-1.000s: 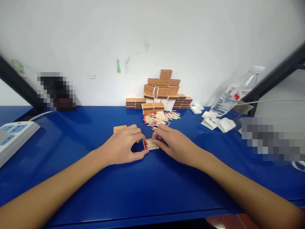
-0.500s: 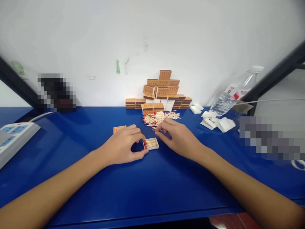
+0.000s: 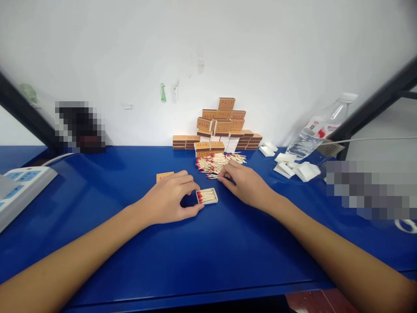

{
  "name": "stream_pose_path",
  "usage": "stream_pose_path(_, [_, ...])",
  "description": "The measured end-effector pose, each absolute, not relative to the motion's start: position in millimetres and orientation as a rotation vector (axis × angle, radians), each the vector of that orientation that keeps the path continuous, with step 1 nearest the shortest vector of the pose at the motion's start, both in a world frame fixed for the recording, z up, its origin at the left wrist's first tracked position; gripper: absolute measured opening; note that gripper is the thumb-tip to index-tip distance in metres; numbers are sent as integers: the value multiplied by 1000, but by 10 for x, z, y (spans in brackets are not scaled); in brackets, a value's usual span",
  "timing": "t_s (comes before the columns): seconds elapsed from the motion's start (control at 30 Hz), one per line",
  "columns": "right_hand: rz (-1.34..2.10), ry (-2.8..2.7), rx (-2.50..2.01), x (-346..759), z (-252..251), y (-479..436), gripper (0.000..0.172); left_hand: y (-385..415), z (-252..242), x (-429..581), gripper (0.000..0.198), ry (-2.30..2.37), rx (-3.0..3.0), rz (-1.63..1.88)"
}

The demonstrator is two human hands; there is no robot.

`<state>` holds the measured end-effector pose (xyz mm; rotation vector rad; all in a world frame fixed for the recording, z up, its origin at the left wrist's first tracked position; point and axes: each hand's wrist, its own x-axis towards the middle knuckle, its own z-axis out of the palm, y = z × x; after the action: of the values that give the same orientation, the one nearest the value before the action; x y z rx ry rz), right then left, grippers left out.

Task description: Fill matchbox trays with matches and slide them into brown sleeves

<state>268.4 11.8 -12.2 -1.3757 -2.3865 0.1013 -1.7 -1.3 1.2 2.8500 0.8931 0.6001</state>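
Blue table: work surface. Left hand: thumb opposes forefinger. Right hand: fingertips gathered; from here, I cannot tell whether they hold anything. Loose match pile: beside those fingertips. Matchbox tray: flat before the pile, left end clasped by the left hand. Matches inside: heads leftward; additions are best laid parallel.

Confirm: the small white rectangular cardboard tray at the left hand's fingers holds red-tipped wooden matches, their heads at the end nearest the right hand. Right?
Not quite: the head view shows the red heads at the end nearest the left hand. The white tray at its fingers does hold wooden matches.
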Motion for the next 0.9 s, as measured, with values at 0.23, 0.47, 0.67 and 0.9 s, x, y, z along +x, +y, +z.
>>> stream_pose_path(0.23, [96,-2380,-1303,2699,-152,168,4,-14,25,-3,23,908,2849,597])
stream_pose_path(0.47, [116,-2356,-1261,2709,-88,168,7,-3,17,-20,26,953,2840,582])
stream_pose_path(0.67, [433,-2364,-1076,2679,66,56,11,20,8,-39,25,992,2846,646])
stream_pose_path(0.9, [551,-2466,-1044,2617,125,-31,11,29,11,-38,24,989,2841,687])
